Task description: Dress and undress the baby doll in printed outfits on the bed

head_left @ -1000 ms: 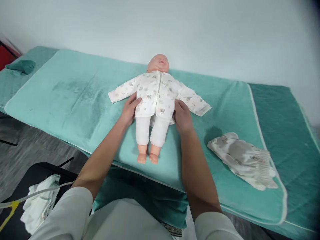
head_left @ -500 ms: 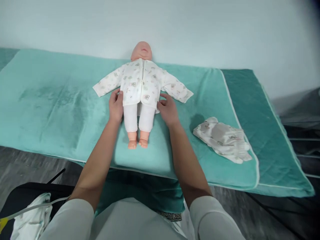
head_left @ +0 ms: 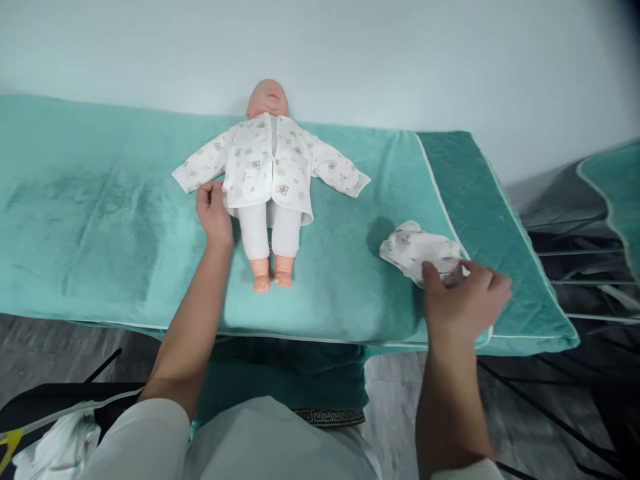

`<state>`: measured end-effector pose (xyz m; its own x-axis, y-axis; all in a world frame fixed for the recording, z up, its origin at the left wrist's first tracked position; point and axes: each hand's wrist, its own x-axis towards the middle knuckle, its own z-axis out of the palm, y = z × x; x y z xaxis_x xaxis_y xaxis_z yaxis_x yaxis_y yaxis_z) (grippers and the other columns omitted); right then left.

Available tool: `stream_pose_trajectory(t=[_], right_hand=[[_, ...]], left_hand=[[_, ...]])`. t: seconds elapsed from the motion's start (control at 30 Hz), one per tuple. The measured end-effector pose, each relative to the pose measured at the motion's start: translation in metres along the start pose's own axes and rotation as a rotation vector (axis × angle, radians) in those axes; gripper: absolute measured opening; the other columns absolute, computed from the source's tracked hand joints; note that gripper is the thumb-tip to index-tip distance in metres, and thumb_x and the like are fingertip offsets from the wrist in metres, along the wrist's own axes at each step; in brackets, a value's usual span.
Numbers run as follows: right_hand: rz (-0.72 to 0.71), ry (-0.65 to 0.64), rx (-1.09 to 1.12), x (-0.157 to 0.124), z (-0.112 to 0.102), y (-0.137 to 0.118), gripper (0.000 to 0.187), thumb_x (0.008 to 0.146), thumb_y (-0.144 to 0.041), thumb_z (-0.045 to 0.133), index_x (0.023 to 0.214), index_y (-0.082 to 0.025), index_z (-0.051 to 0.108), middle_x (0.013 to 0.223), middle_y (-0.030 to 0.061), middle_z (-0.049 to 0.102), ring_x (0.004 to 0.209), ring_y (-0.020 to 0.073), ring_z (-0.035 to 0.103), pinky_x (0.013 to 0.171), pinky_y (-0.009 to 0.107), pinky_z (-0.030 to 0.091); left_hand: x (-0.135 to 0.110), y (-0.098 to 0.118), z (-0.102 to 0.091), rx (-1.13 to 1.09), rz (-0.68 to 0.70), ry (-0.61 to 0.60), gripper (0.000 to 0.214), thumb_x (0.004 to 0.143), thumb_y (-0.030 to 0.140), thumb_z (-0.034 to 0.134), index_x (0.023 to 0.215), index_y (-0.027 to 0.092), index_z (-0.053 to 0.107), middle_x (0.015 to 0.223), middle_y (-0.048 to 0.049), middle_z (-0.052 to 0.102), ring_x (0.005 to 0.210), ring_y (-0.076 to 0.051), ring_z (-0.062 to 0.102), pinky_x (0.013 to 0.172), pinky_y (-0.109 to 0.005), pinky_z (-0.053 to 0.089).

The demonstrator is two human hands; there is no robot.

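A baby doll (head_left: 270, 100) lies on its back on the padded table, in a white printed baby jacket (head_left: 250, 167) with its sleeves spread and front edges together. White leggings (head_left: 286, 230) cover its legs, and its feet are bare. At the jacket's left side is my left hand (head_left: 215, 217), its fingers curled in at the side edge just under the sleeve. Out to the right, my right hand (head_left: 460, 300) reaches over small white printed baby pants (head_left: 415, 250), thumb and fingers apart, covering their near end.
A green velvety cover (head_left: 100, 200) with white piping is spread over the table. A pale wall (head_left: 350, 60) stands behind it. Metal rack bars (head_left: 575, 280) are at the right. White cloth (head_left: 60, 440) lies on a black seat at the lower left.
My right hand has left the jacket's right side and moved right, onto the baby pants. My left hand stays by the jacket. The view has turned slightly to the right.
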<state>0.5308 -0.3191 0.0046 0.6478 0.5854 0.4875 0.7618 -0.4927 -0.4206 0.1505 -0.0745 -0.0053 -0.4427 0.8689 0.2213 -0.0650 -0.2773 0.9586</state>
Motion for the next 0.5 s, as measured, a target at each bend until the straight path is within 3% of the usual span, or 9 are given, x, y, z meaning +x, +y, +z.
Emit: stream_pose_trajectory(t=[0.1, 0.17, 0.23, 0.33, 0.43, 0.5], right_hand=[[0.114, -0.173, -0.003, 0.013, 0.000, 0.010, 0.038, 0.077, -0.068, 0.066, 0.087, -0.033, 0.056, 0.100, 0.0213, 0.065, 0.103, 0.0484, 0.062, 0.084, 0.064, 0.047], [0.102, -0.250, 0.091, 0.022, 0.008, -0.014, 0.043, 0.073, -0.070, 0.064, 0.083, -0.029, 0.054, 0.088, 0.0157, 0.065, 0.088, 0.0407, 0.063, 0.080, 0.057, 0.048], [0.050, -0.350, 0.260, 0.030, 0.017, -0.057, 0.047, 0.068, -0.068, 0.065, 0.086, -0.026, 0.056, 0.084, 0.0098, 0.064, 0.079, 0.0317, 0.060, 0.078, 0.049, 0.048], [-0.148, -0.524, 0.507, 0.036, 0.021, -0.139, 0.040, 0.070, -0.058, 0.069, 0.087, -0.023, 0.059, 0.081, 0.0043, 0.061, 0.076, 0.0229, 0.055, 0.077, 0.038, 0.046], [-0.362, -0.514, 0.722, 0.040, 0.010, -0.216, 0.030, 0.076, -0.048, 0.070, 0.086, -0.023, 0.058, 0.080, 0.0013, 0.058, 0.074, 0.0190, 0.050, 0.075, 0.034, 0.044], [-0.503, -0.626, 0.850, 0.041, -0.003, -0.257, 0.024, 0.078, -0.041, 0.072, 0.086, -0.022, 0.059, 0.086, 0.0010, 0.061, 0.080, 0.0187, 0.053, 0.078, 0.032, 0.045]], left_hand=[[-0.009, 0.004, -0.002, 0.210, 0.220, 0.013, 0.015, 0.097, 0.035, 0.063, 0.094, 0.020, 0.066, 0.100, -0.0054, 0.061, 0.101, -0.020, 0.059, 0.102, -0.034, 0.050], [-0.016, 0.008, -0.005, 0.317, 0.344, -0.097, 0.010, 0.096, 0.025, 0.061, 0.100, 0.022, 0.068, 0.111, -0.0082, 0.062, 0.113, -0.023, 0.057, 0.111, -0.039, 0.046], [-0.021, 0.014, -0.010, 0.360, 0.391, -0.252, 0.016, 0.095, 0.021, 0.056, 0.104, 0.023, 0.069, 0.116, -0.0101, 0.064, 0.120, -0.025, 0.057, 0.115, -0.043, 0.044], [-0.023, 0.034, -0.021, 0.399, 0.336, -0.426, 0.020, 0.095, 0.024, 0.058, 0.112, 0.022, 0.069, 0.119, -0.0116, 0.068, 0.120, -0.027, 0.061, 0.113, -0.045, 0.046], [-0.022, 0.075, -0.033, 0.325, 0.244, -0.518, 0.032, 0.093, 0.037, 0.069, 0.122, 0.025, 0.068, 0.132, -0.0099, 0.068, 0.126, -0.027, 0.062, 0.112, -0.044, 0.048], [-0.022, 0.109, -0.041, 0.199, 0.221, -0.556, 0.042, 0.090, 0.047, 0.076, 0.127, 0.028, 0.067, 0.140, -0.0078, 0.065, 0.133, -0.028, 0.061, 0.112, -0.042, 0.050]])
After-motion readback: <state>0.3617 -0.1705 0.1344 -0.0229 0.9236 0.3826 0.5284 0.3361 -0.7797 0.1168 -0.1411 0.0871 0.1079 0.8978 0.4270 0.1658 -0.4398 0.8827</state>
